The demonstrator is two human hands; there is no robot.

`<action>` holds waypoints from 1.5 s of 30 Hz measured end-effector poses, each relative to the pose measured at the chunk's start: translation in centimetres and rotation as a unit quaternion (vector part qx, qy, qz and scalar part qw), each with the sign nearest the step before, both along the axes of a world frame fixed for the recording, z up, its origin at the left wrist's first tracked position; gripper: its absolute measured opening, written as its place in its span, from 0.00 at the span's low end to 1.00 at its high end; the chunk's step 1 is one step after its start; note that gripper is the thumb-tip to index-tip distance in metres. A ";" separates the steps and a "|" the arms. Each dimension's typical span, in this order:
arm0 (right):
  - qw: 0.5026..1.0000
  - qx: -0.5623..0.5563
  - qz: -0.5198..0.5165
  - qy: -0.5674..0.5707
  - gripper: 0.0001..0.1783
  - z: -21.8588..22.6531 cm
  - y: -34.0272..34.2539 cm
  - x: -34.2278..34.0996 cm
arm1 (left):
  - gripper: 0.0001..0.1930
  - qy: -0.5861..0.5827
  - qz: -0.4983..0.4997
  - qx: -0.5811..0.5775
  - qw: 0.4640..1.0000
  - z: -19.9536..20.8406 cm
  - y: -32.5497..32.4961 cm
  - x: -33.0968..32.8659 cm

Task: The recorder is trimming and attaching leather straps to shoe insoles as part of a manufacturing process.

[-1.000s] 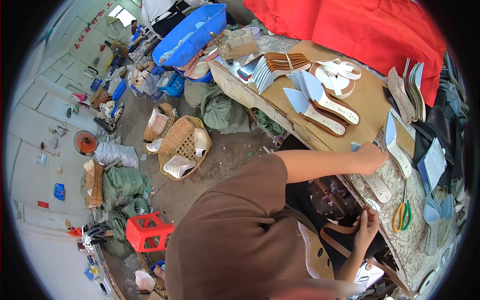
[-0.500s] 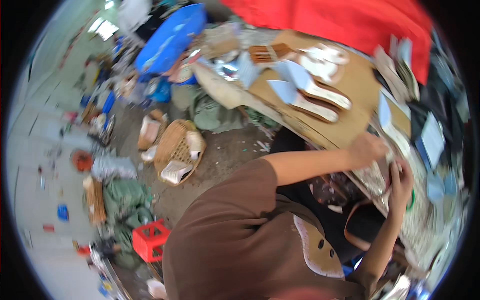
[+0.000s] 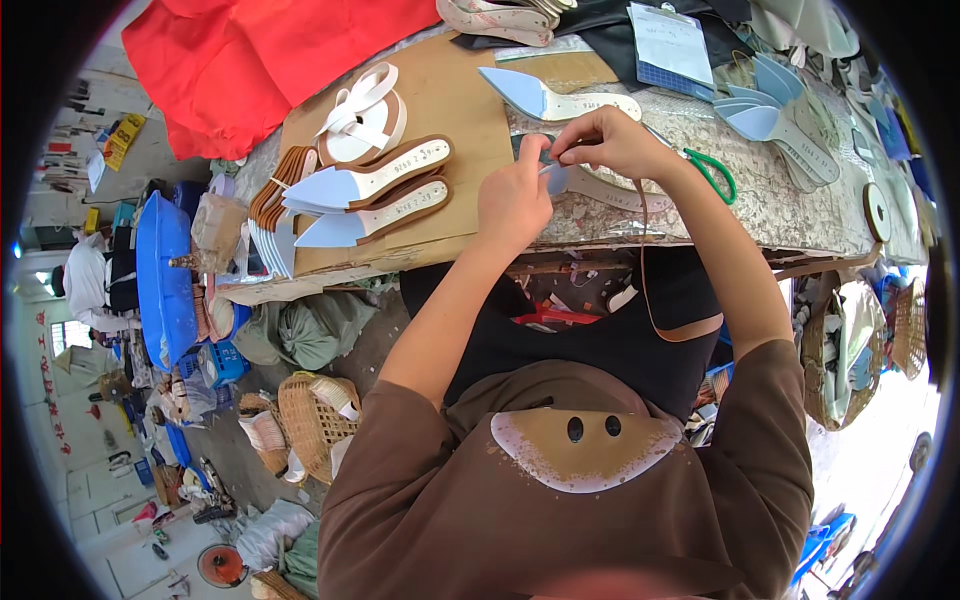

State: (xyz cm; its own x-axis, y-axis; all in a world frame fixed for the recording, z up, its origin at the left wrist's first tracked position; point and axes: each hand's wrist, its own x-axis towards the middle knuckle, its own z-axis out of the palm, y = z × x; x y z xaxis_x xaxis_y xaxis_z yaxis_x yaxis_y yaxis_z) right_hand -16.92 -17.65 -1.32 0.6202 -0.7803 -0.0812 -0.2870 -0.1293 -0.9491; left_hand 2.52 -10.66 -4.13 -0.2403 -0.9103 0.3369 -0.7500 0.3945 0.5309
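Note:
My left hand [image 3: 515, 203] and my right hand [image 3: 615, 143] meet above the bench's front edge, fingers pinched together; what lies between the fingertips is too small to name. Partly covered by them is a shoe insole [image 3: 618, 194] with a pale blue toe part and a whitish heel part. From beneath my right wrist a thin brown strip [image 3: 645, 255] hangs over the edge and curves down to my lap. Another blue-and-white insole [image 3: 590, 105] lies just beyond my hands. Green-handled scissors [image 3: 722, 178] are beside my right forearm.
On brown cardboard [image 3: 470, 130] at left lie stacked brown-edged insoles [image 3: 395, 212] and a coil of white strap [image 3: 385, 140]. Red cloth [image 3: 250, 60] covers the far left. More insoles [image 3: 790, 140] and a clipboard [image 3: 670, 45] sit right. Baskets [image 3: 318, 420] stand on the floor.
My view has swung to the right and levelled, so the bench now lies straight ahead. Both hands remain close together over the bench, with my fingertips now meeting.

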 end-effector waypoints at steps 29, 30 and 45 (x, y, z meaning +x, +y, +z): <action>0.997 -0.016 0.014 -0.073 0.03 -4.3 -1.3 -2.8 | 0.04 -0.039 -0.038 -0.179 0.982 -1.6 0.6 0.2; 0.997 -0.006 0.020 -0.072 0.03 -4.1 -1.1 -2.9 | 0.05 -0.050 -0.038 -0.193 0.979 -1.6 0.7 0.2; 0.972 -0.132 -0.060 0.183 0.13 -1.6 1.2 -0.4 | 0.05 -0.096 -0.066 -0.030 0.993 0.5 -2.2 0.3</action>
State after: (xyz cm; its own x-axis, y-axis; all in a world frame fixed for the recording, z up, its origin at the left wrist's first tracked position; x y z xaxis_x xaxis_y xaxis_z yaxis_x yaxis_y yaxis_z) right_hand -17.31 -16.44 -2.93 0.4901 -0.8691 -0.0670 -0.6275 -0.2984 -0.7191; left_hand 2.84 -12.88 -3.64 -0.4214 -0.8465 0.3254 -0.7745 0.5226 0.3565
